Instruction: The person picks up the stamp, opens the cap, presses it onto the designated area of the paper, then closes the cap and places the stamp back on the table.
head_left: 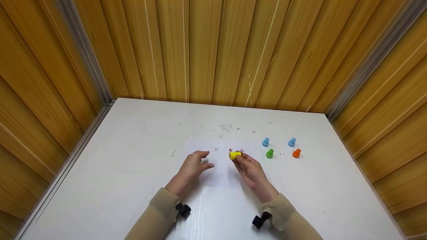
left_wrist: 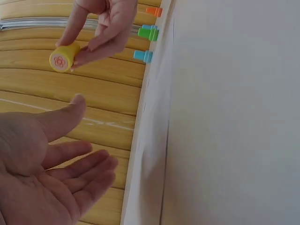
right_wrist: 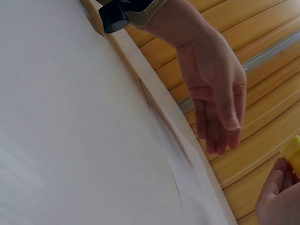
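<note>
My right hand (head_left: 252,170) pinches a small yellow stamp (head_left: 234,155) between thumb and fingers, above a sheet of white paper (head_left: 217,173). In the left wrist view the stamp's round face (left_wrist: 59,61) shows a red flower pattern and is turned toward the left hand. My left hand (head_left: 193,165) hovers over the paper's left part, holding nothing, its thumb and fingers spread apart. Beside the yellow stamp, near the paper's far edge, are small red prints (head_left: 230,150) and a faint grey one (head_left: 216,149).
To the right stand two blue stamps (head_left: 265,142) (head_left: 292,142), a green stamp (head_left: 270,153) and an orange stamp (head_left: 296,153). Dark smudges (head_left: 225,128) mark the white table (head_left: 133,166) behind the paper. Wood-patterned walls (head_left: 200,50) enclose the back and sides.
</note>
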Motion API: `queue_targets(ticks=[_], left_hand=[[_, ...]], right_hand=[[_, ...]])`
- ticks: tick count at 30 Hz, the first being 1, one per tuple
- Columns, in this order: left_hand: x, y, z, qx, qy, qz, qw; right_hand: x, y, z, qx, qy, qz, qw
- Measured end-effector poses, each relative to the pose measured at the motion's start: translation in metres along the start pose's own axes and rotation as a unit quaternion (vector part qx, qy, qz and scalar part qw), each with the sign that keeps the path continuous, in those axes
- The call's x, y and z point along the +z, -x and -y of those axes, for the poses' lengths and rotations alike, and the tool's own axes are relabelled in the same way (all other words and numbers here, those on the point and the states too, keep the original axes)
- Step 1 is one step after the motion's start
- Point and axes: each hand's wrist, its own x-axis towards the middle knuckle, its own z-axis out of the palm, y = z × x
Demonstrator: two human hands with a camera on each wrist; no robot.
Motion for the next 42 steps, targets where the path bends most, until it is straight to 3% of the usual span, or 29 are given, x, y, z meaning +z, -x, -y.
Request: queue_targets(ticks=[5, 10, 16, 23, 29, 32, 34, 38, 42], left_hand=[[-0.007, 0.0, 0.009, -0.048, -0.073, 0.032, 0.9956], [-0.009, 0.0, 0.011, -0.068, -0.17, 0.053, 0.9817], [-0.008, -0.001, 0.011, -0.084, -0.22, 0.07, 0.9692], [-0.008, -0.001, 0.012, -0.081, -0.237, 0.07, 0.9656], [-0.01, 0.001, 0.013, -0.087, -0.226, 0.075, 0.9672], [-0.011, 0.001, 0.013, -0.092, -0.222, 0.076, 0.9677], [-0.011, 0.002, 0.012, -0.093, -0.221, 0.076, 0.9679], [-0.012, 0.002, 0.011, -0.089, -0.223, 0.079, 0.9676], [-0.012, 0.001, 0.012, -0.086, -0.226, 0.081, 0.9669]], right_hand=[[-0.01, -0.006, 0.019, -0.053, 0.071, -0.013, 0.996], [-0.026, -0.009, 0.044, -0.139, 0.17, -0.033, 0.975], [-0.058, -0.012, 0.084, -0.214, 0.301, -0.109, 0.9228], [-0.111, -0.011, 0.125, -0.196, 0.44, -0.205, 0.8518], [-0.156, -0.011, 0.134, -0.138, 0.51, -0.223, 0.8192], [-0.173, -0.011, 0.133, -0.095, 0.545, -0.206, 0.8076], [-0.182, -0.012, 0.132, -0.069, 0.556, -0.195, 0.8049], [-0.191, -0.013, 0.131, -0.034, 0.552, -0.186, 0.8121], [-0.193, -0.014, 0.129, -0.03, 0.543, -0.182, 0.8194]])
